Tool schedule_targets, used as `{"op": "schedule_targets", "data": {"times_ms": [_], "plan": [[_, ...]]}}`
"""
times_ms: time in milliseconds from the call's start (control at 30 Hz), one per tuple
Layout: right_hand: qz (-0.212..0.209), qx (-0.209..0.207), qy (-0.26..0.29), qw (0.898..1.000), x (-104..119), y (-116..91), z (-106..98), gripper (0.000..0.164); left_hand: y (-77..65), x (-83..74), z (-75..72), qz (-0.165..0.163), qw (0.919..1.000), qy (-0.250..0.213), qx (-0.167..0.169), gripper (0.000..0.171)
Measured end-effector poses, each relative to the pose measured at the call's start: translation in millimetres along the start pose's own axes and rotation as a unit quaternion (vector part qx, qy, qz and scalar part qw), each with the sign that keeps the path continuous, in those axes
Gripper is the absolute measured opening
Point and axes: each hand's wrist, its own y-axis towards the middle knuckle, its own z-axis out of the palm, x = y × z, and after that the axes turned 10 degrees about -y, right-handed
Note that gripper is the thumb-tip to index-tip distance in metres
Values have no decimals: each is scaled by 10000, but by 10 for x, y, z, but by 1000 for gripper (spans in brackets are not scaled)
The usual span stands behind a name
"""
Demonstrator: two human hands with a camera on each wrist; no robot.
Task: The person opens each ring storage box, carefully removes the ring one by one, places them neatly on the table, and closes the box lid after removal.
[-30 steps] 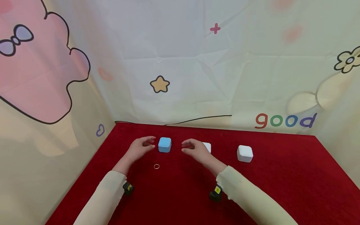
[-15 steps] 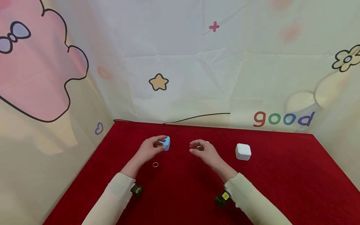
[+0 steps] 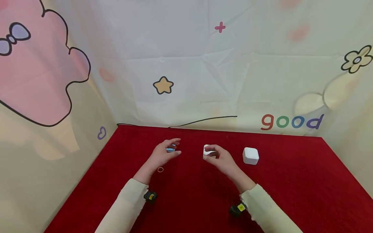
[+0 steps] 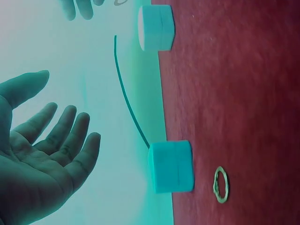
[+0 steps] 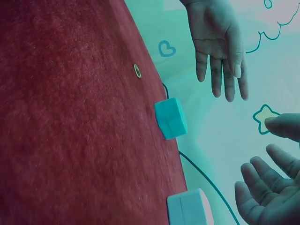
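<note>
My left hand (image 3: 163, 152) hovers in front of the blue rounded cube (image 3: 170, 149) and hides most of it in the head view. The left wrist view shows that hand apart from the blue cube (image 4: 172, 166), its fingers loosely bent around nothing. My right hand (image 3: 222, 158) is held up in front of a white rounded cube (image 3: 205, 150), covering its right part. Nothing shows between its relaxed fingers (image 5: 262, 180). A thin, pale ring-shaped band (image 3: 160, 169) lies on the cloth by my left wrist.
Another white cube (image 3: 250, 156) sits farther right on the red cloth-covered table (image 3: 279, 181). A printed curtain (image 3: 186, 81) hangs behind the table and along its sides. A small black device (image 3: 150, 196) is on each wrist.
Both hands have shifted to the right, the left one now crossing in front of the blue cube. The cubes and the band stay put; the head view has tilted slightly.
</note>
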Motion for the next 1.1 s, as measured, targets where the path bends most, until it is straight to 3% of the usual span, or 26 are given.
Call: {"op": "schedule_targets", "data": {"times_ms": [333, 667, 1100], "plan": [[106, -174, -294, 9994, -103, -75, -137, 50, 69, -38, 206, 7, 9999, -36, 152, 60], [295, -7, -329, 9990, -193, -93, -254, 73, 170, 1, 382, -75, 9993, -35, 363, 67], [453, -79, -534, 9975, -283, -9, -362, 74, 336, 13, 510, -138, 9985, 7, 532, 70]]}}
